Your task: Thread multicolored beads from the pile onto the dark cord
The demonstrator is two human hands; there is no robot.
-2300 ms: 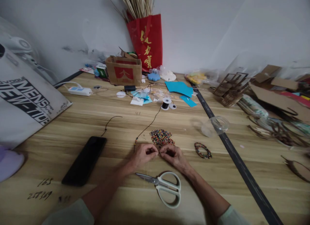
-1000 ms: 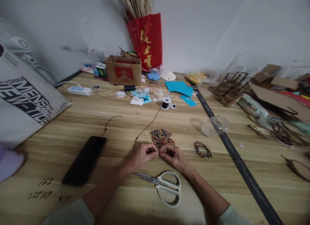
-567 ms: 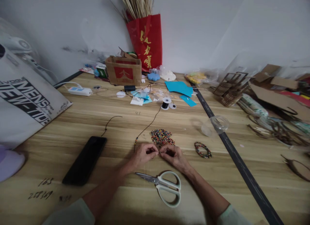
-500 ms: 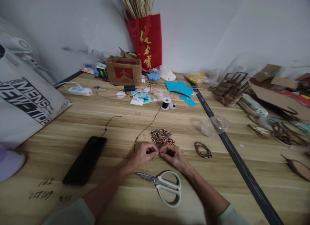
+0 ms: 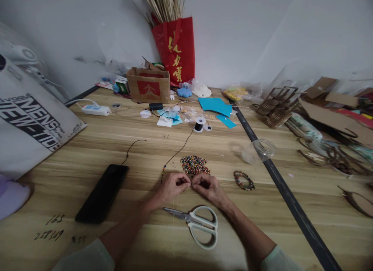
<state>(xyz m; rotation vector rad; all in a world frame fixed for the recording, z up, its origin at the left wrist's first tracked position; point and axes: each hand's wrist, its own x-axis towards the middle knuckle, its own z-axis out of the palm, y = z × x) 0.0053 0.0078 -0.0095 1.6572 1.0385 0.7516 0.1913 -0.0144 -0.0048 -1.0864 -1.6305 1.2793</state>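
Note:
My left hand (image 5: 172,187) and my right hand (image 5: 208,187) meet fingertip to fingertip over the table, both pinched closed. What sits between the fingertips is too small to make out. A black cord (image 5: 181,148) with a few coloured beads on it runs from a spool (image 5: 199,124) down behind my left hand. Just beyond the fingers lies a pile of multicoloured beads (image 5: 194,164). Scissors (image 5: 201,226) with pale green handles rest in front of my hands, between my forearms. To the right of my right hand is a beaded bracelet (image 5: 244,180).
A black phone (image 5: 101,194) lies left of my left arm. At right, a clear plastic container (image 5: 258,151) lies across a dark strip (image 5: 287,197). Blue sheets (image 5: 215,106), a cardboard box (image 5: 149,85) and a red bag (image 5: 176,49) stand or lie toward the wall.

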